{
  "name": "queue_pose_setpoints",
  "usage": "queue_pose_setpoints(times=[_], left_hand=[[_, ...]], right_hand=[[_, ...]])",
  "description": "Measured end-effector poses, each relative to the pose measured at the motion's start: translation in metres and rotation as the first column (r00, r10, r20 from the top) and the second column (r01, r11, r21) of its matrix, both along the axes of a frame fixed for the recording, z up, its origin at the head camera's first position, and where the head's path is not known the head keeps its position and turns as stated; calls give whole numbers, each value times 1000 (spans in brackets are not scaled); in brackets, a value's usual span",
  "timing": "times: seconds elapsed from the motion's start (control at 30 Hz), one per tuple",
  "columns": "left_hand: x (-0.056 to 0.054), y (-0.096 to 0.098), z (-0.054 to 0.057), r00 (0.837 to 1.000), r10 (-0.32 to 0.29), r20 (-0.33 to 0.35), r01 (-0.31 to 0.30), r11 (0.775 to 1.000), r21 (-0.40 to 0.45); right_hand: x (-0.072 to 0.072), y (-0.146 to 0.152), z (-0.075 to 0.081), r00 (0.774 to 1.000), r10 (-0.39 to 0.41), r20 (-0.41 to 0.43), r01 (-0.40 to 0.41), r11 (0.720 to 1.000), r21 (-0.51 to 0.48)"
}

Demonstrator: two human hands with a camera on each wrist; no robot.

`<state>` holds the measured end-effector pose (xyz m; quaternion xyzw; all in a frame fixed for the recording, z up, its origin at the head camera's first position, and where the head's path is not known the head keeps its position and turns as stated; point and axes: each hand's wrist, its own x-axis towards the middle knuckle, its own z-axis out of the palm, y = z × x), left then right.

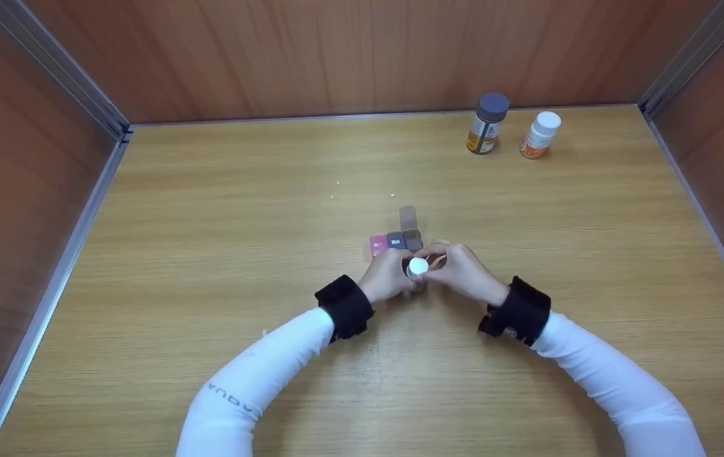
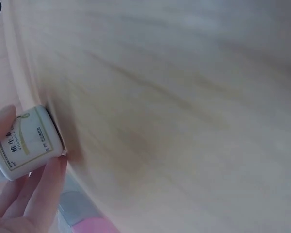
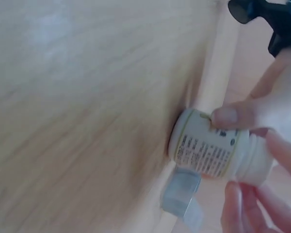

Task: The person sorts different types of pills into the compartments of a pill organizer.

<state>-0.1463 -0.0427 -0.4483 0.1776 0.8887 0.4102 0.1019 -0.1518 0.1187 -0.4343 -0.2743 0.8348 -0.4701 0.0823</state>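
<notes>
A small white pill bottle (image 2: 31, 141) with a printed label stands on the table in front of me. My left hand (image 1: 386, 277) grips its body, thumb on one side and fingers on the other. At the top, the fingers and thumb of my right hand (image 1: 463, 271) pinch the white cap (image 3: 258, 160), which sits on the bottle. Just beyond the hands lies a small pill organizer (image 1: 395, 240) with pink, grey and brownish compartments, partly hidden by my left hand. One of its lids (image 1: 408, 218) is flipped back, away from me.
Toward the back right stand a brown bottle (image 1: 482, 130) with a dark blue cap and a white bottle (image 1: 538, 136) with an orange label. Tiny white bits (image 1: 392, 195) lie on the table beyond the organizer. Wooden panels (image 1: 349, 57) enclose the back and sides.
</notes>
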Motion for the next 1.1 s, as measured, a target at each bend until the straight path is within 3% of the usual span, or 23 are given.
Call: queue_pose_setpoints(times=[0.17, 0.37, 0.6, 0.73, 0.87, 0.97, 1.1], left_hand=[[0, 0, 0, 1000, 8, 19, -8, 1000, -11], [0, 1, 1, 997, 32, 65, -31, 1000, -3], [2, 1, 0, 994, 48, 98, -52, 998, 36], [1, 1, -1, 996, 39, 86, -43, 998, 41], [1, 0, -2, 998, 28, 57, -29, 999, 19], [0, 0, -2, 999, 21, 29, -21, 1000, 13], [-1, 1, -2, 1000, 15, 13, -15, 1000, 4]], right_hand=[[-7, 5, 0, 993, 106, 43, -106, 994, -15], [-12, 9, 5, 967, 225, 118, -225, 974, -10], [-13, 11, 8, 948, 284, 143, -288, 957, 11], [-10, 13, 9, 967, 211, 141, -212, 977, -4], [-5, 10, 7, 991, 29, 131, -33, 999, 28], [0, 3, 6, 993, -87, 84, 80, 993, 86], [8, -7, 6, 987, -160, 35, 153, 977, 150]])
